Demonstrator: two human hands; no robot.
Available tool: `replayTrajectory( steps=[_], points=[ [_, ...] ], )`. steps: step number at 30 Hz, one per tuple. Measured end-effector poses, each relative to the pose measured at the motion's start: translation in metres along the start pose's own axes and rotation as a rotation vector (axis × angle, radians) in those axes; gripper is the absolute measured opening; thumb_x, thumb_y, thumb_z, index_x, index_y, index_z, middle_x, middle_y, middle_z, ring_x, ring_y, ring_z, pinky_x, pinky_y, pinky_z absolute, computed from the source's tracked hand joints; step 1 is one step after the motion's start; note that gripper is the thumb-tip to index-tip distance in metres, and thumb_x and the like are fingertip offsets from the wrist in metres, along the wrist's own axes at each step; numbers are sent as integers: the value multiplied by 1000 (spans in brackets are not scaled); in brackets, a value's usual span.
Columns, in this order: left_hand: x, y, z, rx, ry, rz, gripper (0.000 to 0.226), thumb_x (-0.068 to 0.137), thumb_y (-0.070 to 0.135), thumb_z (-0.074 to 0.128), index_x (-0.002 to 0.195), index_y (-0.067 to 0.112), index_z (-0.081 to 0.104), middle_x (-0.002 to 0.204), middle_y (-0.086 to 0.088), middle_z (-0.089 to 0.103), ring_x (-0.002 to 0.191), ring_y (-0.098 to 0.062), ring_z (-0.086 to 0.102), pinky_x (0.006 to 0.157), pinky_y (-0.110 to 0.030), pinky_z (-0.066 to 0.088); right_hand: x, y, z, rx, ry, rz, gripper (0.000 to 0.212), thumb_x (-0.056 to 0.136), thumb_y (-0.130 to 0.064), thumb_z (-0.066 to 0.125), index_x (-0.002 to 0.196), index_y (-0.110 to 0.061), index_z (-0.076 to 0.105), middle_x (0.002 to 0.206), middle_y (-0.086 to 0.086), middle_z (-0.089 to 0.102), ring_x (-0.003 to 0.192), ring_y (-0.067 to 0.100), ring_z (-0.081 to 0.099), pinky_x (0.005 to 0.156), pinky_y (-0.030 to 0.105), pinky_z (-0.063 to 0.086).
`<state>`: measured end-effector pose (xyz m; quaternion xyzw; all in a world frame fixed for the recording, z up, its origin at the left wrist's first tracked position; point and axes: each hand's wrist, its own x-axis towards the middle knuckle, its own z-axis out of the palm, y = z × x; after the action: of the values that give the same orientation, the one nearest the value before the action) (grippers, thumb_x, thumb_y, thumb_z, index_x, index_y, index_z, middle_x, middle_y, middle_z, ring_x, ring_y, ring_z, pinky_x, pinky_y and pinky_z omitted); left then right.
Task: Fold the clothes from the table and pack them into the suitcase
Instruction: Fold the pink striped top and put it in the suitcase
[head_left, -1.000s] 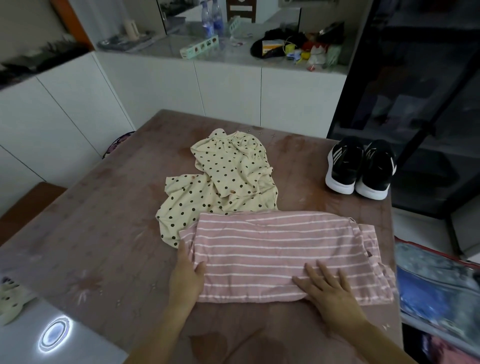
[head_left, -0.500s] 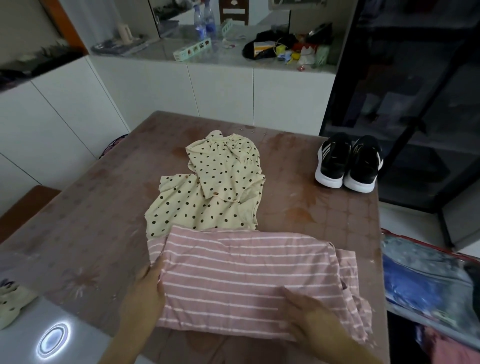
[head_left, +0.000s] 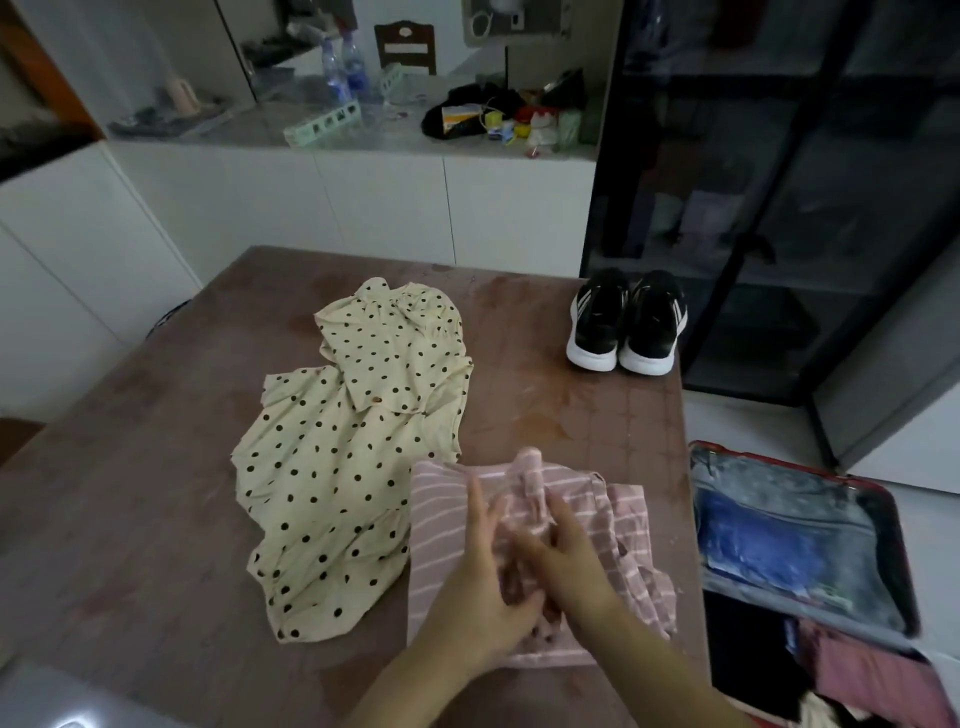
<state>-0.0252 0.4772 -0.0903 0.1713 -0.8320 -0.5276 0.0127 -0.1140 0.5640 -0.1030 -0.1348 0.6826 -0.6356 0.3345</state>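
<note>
A pink striped garment (head_left: 447, 530) lies folded narrow on the brown table (head_left: 130, 467) near its front right corner. Both my hands sit on top of it, blurred by motion. My left hand (head_left: 483, 577) rests on the cloth with its fingers stretched forward. My right hand (head_left: 566, 556) lies just beside it, fingers spread over a raised bunch of the fabric. A cream polka-dot garment (head_left: 337, 467) is spread unfolded to the left and behind. The open suitcase (head_left: 883, 525) stands off the table's right edge, with clothes inside.
A pair of black sneakers (head_left: 626, 322) stands at the table's far right corner. A dark glass cabinet (head_left: 779, 208) rises behind the suitcase. White cupboards with a cluttered counter (head_left: 415, 130) run along the back.
The striped garment's left half has been folded over to the right, so it is now about half as wide. Both hands moved from its outer edges to its middle.
</note>
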Motion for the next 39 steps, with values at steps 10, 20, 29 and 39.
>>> replayTrajectory(
  steps=[10, 20, 29, 39],
  points=[
    [19, -49, -2, 656, 17, 20, 72, 80, 75, 14, 133, 54, -30, 149, 15, -35, 142, -20, -23, 119, -43, 5, -3, 20, -84, -632, 202, -89, 80, 96, -11, 48, 142, -48, -5, 88, -18, 54, 61, -6, 56, 54, 8, 41],
    [30, -82, 27, 765, -181, -163, 78, 69, 81, 4, 140, 54, -15, 146, 4, -40, 139, -39, -26, 115, -53, 3, -8, 71, -80, -1458, 116, -92, 59, 87, -67, 25, 138, -41, 40, 151, 12, 32, 137, 42, 24, 111, 58, 10],
    [32, -75, 18, 190, 204, -271, 76, 92, 20, 59, 150, 32, 11, 154, -13, 6, 128, -5, 38, 76, 10, 25, -8, 69, -91, -853, 334, 136, 76, 87, -56, 50, 147, -44, 6, 158, 5, -4, 145, 31, 11, 111, 51, 27],
    [32, -70, 17, 221, 187, -272, 79, 91, 16, 54, 147, 44, 7, 146, 2, 38, 71, -12, 62, 67, -32, 54, -4, 45, -88, -433, 289, 238, 84, 87, -36, 64, 149, -36, 7, 128, -1, 49, 107, 26, 55, 83, 32, 42]
  ],
)
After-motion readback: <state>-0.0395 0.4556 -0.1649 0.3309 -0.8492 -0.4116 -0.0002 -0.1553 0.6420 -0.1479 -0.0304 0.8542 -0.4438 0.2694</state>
